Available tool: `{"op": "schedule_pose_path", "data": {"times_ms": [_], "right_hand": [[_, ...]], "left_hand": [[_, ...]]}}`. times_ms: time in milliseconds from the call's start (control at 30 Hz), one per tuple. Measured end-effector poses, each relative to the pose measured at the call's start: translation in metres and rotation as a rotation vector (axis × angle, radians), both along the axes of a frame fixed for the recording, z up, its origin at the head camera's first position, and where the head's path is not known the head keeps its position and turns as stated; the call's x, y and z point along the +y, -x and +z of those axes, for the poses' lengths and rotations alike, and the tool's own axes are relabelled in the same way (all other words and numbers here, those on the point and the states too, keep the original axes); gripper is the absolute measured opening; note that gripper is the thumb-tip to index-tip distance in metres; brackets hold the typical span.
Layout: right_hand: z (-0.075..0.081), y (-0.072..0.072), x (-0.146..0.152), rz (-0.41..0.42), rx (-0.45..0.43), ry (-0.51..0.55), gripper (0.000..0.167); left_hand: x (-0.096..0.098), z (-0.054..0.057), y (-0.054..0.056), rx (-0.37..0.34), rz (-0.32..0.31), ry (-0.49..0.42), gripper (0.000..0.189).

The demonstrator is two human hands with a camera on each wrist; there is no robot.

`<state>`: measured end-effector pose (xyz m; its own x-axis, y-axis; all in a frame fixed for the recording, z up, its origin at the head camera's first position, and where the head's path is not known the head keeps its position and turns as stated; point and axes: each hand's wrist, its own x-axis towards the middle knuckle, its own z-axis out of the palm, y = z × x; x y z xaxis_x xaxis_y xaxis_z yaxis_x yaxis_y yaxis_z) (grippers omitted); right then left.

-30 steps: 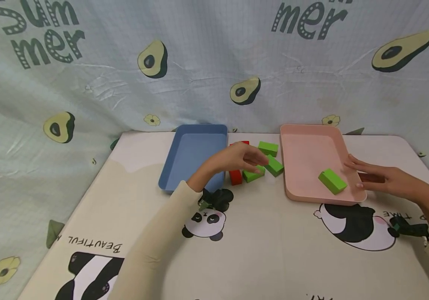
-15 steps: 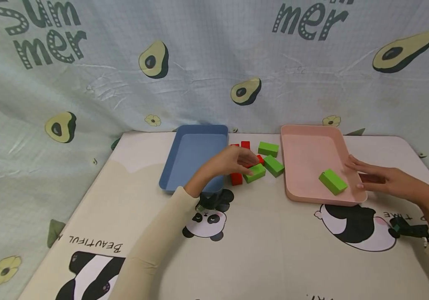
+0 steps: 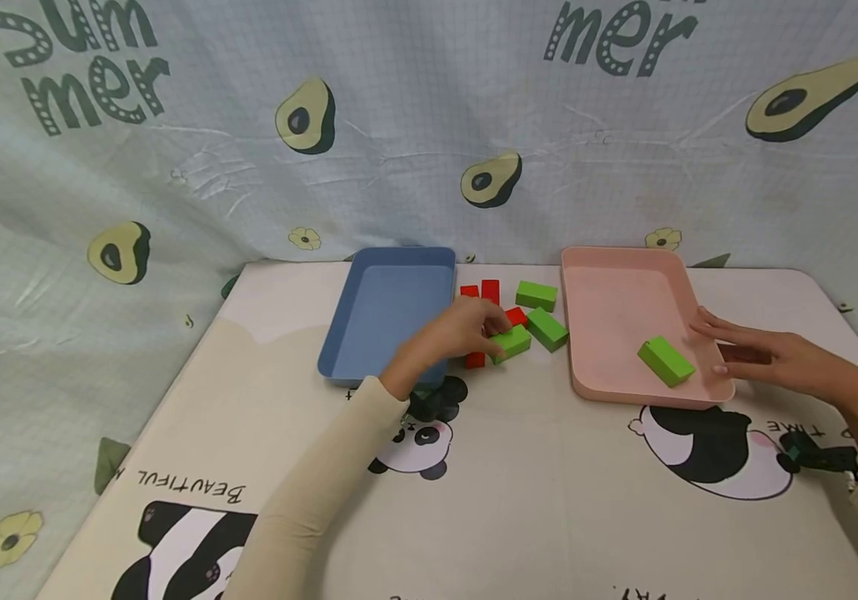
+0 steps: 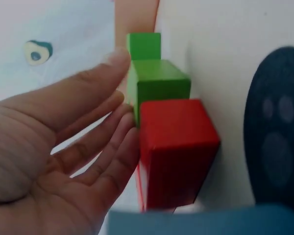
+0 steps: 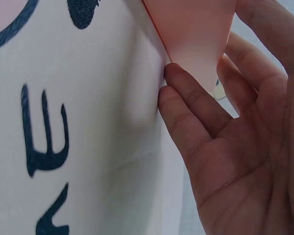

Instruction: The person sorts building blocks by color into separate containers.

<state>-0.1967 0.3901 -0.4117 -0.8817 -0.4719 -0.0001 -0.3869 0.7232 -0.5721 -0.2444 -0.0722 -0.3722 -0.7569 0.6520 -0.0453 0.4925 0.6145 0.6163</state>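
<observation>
My left hand reaches over the small blocks between two trays. Its thumb and curled fingers pinch at a green block, which rests on the table among the others. A red block stands close to the camera in the left wrist view, beside my fingers and in front of that green block. My right hand rests against the right side of the pink tray, fingers extended. In the right wrist view its fingertips touch the tray's lower edge. One green block lies inside the pink tray.
The blue tray sits left of the blocks, partly behind my left wrist. Two more green blocks lie near the pink tray. Several red blocks are beside the blue tray. A printed cloth hangs behind the table.
My left hand has moved back left and down from over the green blocks, and its thumb and fingers have closed around the nearest one. My right hand has stayed at the pink tray.
</observation>
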Motion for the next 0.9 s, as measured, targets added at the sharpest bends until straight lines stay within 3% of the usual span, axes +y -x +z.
{"op": "schedule_pose_path", "data": {"times_ms": [200, 500, 767, 900], "right_hand": [[0.000, 0.001, 0.001, -0.044, -0.021, -0.035, 0.070], [0.000, 0.001, 0.000, -0.043, -0.031, -0.026, 0.070], [0.001, 0.002, -0.001, -0.043, -0.038, -0.031, 0.071], [0.001, -0.001, -0.003, -0.093, -0.094, -0.048, 0.072]], "left_hand": [[0.009, -0.002, -0.002, 0.064, -0.046, 0.047, 0.026], [0.013, -0.007, 0.003, 0.057, -0.227, 0.024, 0.025], [0.013, -0.009, 0.003, -0.069, -0.199, -0.006, 0.041], [0.015, -0.010, 0.003, -0.080, -0.183, 0.026, 0.042]]}}
